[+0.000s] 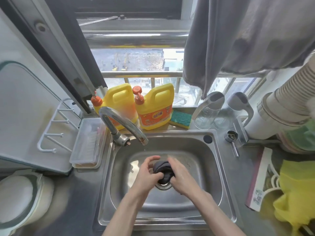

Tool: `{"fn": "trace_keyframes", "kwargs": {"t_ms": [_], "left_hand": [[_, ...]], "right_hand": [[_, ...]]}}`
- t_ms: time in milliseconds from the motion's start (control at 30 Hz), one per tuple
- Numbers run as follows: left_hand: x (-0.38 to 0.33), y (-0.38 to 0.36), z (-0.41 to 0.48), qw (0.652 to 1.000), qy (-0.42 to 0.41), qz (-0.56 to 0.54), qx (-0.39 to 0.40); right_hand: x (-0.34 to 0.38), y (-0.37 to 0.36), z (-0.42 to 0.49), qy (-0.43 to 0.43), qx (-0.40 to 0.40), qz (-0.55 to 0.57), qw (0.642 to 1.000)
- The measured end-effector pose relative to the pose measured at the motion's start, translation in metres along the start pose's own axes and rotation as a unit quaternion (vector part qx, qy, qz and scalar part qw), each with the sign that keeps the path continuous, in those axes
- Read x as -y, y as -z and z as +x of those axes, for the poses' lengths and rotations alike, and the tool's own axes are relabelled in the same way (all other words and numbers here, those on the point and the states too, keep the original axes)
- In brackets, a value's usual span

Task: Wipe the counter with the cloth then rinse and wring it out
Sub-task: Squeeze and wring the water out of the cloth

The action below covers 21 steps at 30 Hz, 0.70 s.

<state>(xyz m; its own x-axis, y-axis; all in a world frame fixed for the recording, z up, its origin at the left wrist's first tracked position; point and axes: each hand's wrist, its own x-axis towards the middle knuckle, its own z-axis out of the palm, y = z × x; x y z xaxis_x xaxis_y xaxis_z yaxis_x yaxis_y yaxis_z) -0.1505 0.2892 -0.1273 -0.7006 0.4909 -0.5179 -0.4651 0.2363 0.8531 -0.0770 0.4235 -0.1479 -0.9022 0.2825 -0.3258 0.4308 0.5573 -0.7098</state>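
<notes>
Sink [210, 167]: stainless steel, single basin, set into a steel surface [81, 193]. Round drain [164, 184] at the basin floor.

Cloth [163, 170]: dark grey, bunched into a tight wad, held over the drain and inside the basin, between both hands.

Left hand [150, 173]: fingers curled round the left side of the cloth, thumb raised above it.

Right hand [181, 177]: fingers clamped on the right and lower side of the cloth; their tips are motion-blurred.

Tap [122, 124]: chrome, curved spout, mounted at the sink's back left corner, mouth over the basin's rear edge.

Detergent jugs, two: yellow, orange pump caps, standing side by side on the window ledge behind the tap, left jug [119, 99] and right jug [156, 109].

Sponge [180, 119]: green and yellow, lying just right of the right jug.

Clear plastic box [87, 142]: lidded, on the surface just left of the sink.

White wire rack [54, 128]: left of the box, against a leaning board [23, 106].

Grey towel [238, 40]: hanging at upper right, in front of the window.

Yellow fabric [296, 191]: heaped at the far right edge.
</notes>
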Motion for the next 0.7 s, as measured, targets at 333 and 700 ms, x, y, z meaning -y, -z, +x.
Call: {"fn": "trace_keyframes", "kwargs": {"t_ms": [333, 700], "left_hand": [[0.0, 0.007, -0.017, 0.952, 0.063, -0.167, 0.249], [-0.003, 0.001, -0.008, 0.981, 0.085, -0.122, 0.124]], "right_hand": [[0.03, 0.012, 0.005, -0.163, 0.082, 0.361, 0.914], [0.021, 0.039, -0.013, -0.009, 0.09, 0.22, 0.971]]}}
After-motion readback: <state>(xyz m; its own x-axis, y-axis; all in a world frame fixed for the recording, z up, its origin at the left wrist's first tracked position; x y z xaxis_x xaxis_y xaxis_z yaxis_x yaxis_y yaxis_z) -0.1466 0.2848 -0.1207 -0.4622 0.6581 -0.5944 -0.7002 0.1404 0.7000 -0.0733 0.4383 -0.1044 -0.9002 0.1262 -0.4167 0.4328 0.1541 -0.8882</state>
